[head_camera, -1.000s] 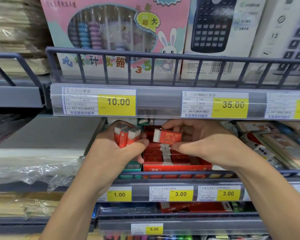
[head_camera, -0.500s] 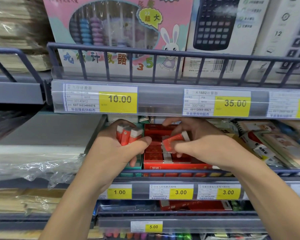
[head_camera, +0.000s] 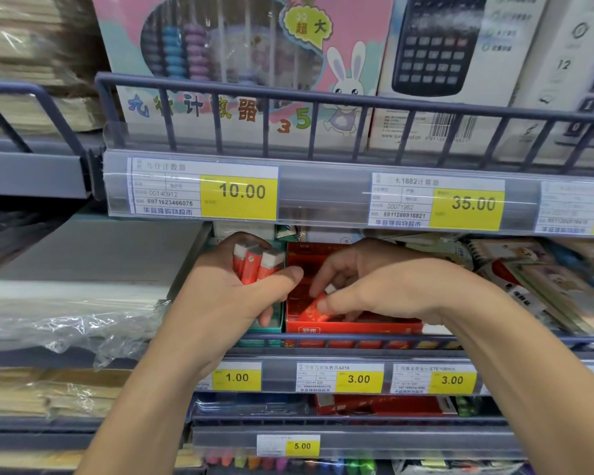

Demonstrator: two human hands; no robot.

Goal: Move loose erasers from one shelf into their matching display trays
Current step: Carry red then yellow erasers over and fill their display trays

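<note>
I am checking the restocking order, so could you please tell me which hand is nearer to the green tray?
Left. The left hand, gripping three red erasers, overlaps the green tray in view. The right hand is over the neighbouring red tray, pinching one eraser.

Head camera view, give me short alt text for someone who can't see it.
A person's right hand pinches a red-sleeved eraser down into a red display tray on a shop shelf, while the left hand holds three more erasers upright. Yellow price tags line the shelf edges; an abacus box stands above.
</note>
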